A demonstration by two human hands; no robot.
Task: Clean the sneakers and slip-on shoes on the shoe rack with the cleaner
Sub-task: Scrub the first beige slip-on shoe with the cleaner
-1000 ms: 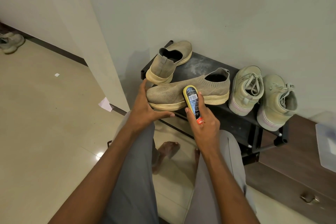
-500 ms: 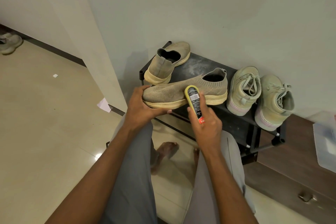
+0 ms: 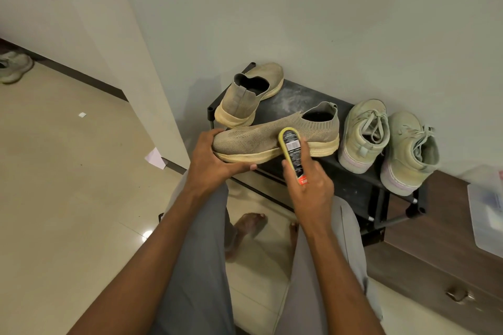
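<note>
A tan knit slip-on shoe (image 3: pixel 261 136) lies sideways at the front of the black shoe rack (image 3: pixel 353 182). My left hand (image 3: pixel 215 160) grips its toe and sole. My right hand (image 3: pixel 310 185) holds a yellow-edged cleaner applicator (image 3: pixel 292 152) pressed against the shoe's side near the sole. The second slip-on (image 3: pixel 245 95) stands at the rack's back left, heel toward me. Two pale green lace-up sneakers (image 3: pixel 363 133) (image 3: pixel 408 152) stand side by side on the right of the rack.
A wall runs directly behind the rack. A brown wooden cabinet (image 3: pixel 435 247) with a metal handle sits to the right, a clear plastic box (image 3: pixel 487 212) on top. Another shoe (image 3: pixel 13 66) lies on the tiled floor far left. My knees and bare feet are below.
The applicator has slid slightly along the side of the slip-on. My left hand has shifted its hold a little on the toe. The other shoes stay put.
</note>
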